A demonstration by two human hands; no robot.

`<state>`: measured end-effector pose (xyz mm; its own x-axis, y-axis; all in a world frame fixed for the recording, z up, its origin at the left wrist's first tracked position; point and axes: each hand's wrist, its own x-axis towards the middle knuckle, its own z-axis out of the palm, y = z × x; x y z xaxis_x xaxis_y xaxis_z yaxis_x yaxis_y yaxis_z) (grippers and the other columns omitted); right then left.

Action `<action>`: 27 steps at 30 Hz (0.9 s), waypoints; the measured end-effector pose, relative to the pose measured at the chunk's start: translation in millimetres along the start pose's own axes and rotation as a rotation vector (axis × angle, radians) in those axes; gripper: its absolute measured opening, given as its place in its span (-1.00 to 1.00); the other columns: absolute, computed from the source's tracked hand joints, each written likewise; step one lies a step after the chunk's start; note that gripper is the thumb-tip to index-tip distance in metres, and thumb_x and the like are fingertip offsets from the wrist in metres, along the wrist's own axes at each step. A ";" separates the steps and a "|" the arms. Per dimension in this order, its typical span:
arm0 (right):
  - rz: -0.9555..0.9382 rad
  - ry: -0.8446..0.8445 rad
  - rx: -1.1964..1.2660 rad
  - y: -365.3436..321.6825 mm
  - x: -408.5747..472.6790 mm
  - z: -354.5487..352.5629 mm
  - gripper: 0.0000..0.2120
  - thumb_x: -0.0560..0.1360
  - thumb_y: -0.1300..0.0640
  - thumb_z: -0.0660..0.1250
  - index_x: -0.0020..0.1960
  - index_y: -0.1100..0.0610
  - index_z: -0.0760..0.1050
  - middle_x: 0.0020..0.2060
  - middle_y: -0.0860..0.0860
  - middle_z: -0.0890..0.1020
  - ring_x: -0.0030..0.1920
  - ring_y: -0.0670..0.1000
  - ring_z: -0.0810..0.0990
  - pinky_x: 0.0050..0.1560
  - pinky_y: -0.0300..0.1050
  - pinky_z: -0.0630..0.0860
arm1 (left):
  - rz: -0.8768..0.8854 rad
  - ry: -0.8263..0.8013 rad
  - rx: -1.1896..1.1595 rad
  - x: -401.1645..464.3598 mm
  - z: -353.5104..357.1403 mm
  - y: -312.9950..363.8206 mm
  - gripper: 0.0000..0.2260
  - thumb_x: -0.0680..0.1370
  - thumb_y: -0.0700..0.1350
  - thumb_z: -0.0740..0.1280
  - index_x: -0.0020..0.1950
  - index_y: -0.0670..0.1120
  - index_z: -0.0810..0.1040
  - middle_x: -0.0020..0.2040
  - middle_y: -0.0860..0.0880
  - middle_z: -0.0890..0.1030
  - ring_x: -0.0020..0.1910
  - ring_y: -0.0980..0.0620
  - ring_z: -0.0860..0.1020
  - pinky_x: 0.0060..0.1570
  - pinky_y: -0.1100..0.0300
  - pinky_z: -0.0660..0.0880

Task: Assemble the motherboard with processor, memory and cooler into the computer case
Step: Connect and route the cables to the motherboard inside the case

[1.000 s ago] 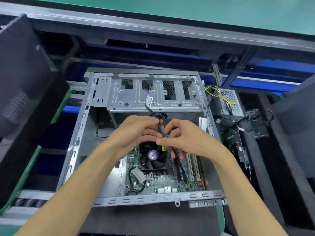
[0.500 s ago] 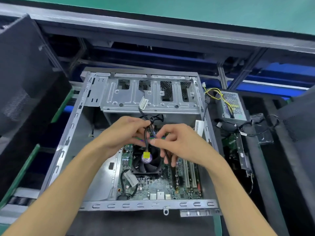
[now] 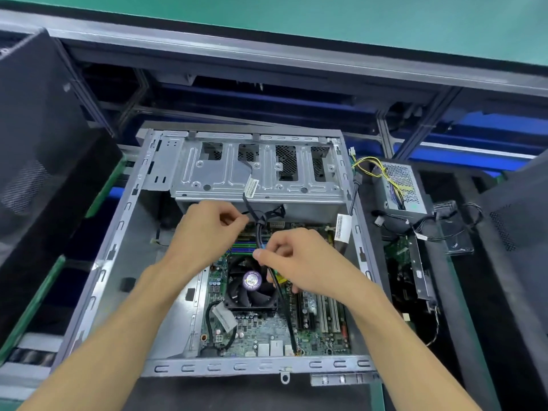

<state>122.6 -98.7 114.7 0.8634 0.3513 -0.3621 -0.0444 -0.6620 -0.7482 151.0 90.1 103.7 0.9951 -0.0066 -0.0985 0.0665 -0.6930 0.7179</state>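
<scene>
Motherboard (image 3: 267,330) seated flat in case (image 3: 124,262) floor, nearer the right wall and front rail. Cooler (image 3: 252,284) w/ purple hub sticker mounted at board centre; memory sticks (image 3: 244,247) just beyond cooler, partly hidden under hands. Black cable bundle (image 3: 261,229) hanging from drive cage (image 3: 258,170) straight down over cooler, tail running past cooler's right edge toward board's front edge.

Left hand (image 3: 207,232) left of and beyond cooler, fingertips pinched narrow on something thin near the bundle's tie point — prob. a tie or cable end, too small to tell. Right hand (image 3: 299,259) just right of cooler, thumb + forefinger closed on the bundle lower down.

Vs 1 s ago: hands then pressed together in one knot over cooler; now apart, left drawn back and up, right staying low on cable. Reads as tie being pulled snug or a lead being separated out — cable dressing, not board fitting. Implies board, CPU, RAM, cooler already in; remaining work likely wiring and plugging. PSU (image 3: 398,185) w/ yellow leads still outside case, right of cooler beyond the wall.

Watch: slack cable over fan blades.
</scene>
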 end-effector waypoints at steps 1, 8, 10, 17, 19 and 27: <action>-0.004 0.013 -0.018 -0.5 0.2 -1.1 -0.70 0.58 -0.17 0.32 -0.15 0.04 0.56 -0.41 0.00 0.63 -0.57 -0.15 0.49 -0.45 -0.33 0.38 | 0.044 0.059 0.048 -1.9 2.9 1.0 -0.83 0.55 0.01 0.39 -0.22 0.01 0.64 -0.37 0.09 0.64 -0.31 0.12 0.61 -0.17 0.10 0.58; -0.039 0.067 -0.048 -4.7 1.5 -2.4 -0.73 0.57 -0.10 0.38 -0.23 0.01 0.51 -0.46 -0.09 0.58 -0.56 -0.21 0.45 -0.39 -0.25 0.37 | 0.290 0.027 0.006 -5.4 8.4 5.1 -0.69 0.56 -0.13 0.33 0.22 0.22 0.50 -0.21 0.22 0.58 -0.23 0.22 0.57 -0.13 0.03 0.58; -0.058 0.100 0.054 -5.4 0.9 -3.2 -0.76 0.59 -0.06 0.35 -0.18 0.05 0.53 -0.42 -0.07 0.65 -0.52 -0.21 0.50 -0.43 -0.36 0.38 | 0.317 0.008 0.119 -3.6 6.3 1.7 -0.57 0.56 -0.17 0.32 0.33 0.26 0.45 -0.20 0.21 0.58 -0.22 0.19 0.57 -0.12 0.02 0.58; -0.054 0.258 0.406 -3.4 -0.1 -12.4 -0.72 0.64 0.08 0.28 -0.20 0.15 0.58 -0.49 -0.03 0.54 -0.52 -0.03 0.51 -0.54 -0.21 0.38 | 0.223 0.159 0.090 -5.5 3.8 7.5 -0.86 0.49 -0.01 0.43 -0.09 0.13 0.47 -0.33 0.18 0.58 -0.33 0.21 0.57 -0.28 0.13 0.54; -0.045 0.263 0.418 -3.2 -0.5 -13.6 -0.70 0.64 0.07 0.26 -0.23 0.13 0.56 -0.51 -0.01 0.50 -0.54 -0.03 0.46 -0.55 -0.23 0.35 | 0.091 0.096 0.285 -4.8 2.8 0.5 -0.89 0.47 0.07 0.43 -0.16 0.10 0.55 -0.30 0.16 0.62 -0.21 0.09 0.62 -0.20 0.11 0.56; 0.040 -0.021 0.466 -6.7 -2.9 -11.1 -0.67 0.70 0.08 0.15 0.00 0.20 0.64 -0.42 0.06 0.63 -0.47 0.02 0.56 -0.45 -0.18 0.47 | -0.009 -0.114 -0.010 -6.9 3.4 8.9 -0.84 0.59 -0.06 0.32 0.06 -0.06 0.67 -0.11 0.03 0.72 -0.07 0.10 0.67 0.05 0.09 0.58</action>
<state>126.0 -102.6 127.0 0.8464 0.3476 -0.4035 -0.3030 -0.3088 -0.9016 144.5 81.5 108.5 0.9797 -0.0826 -0.1826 0.0769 -0.6863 0.7233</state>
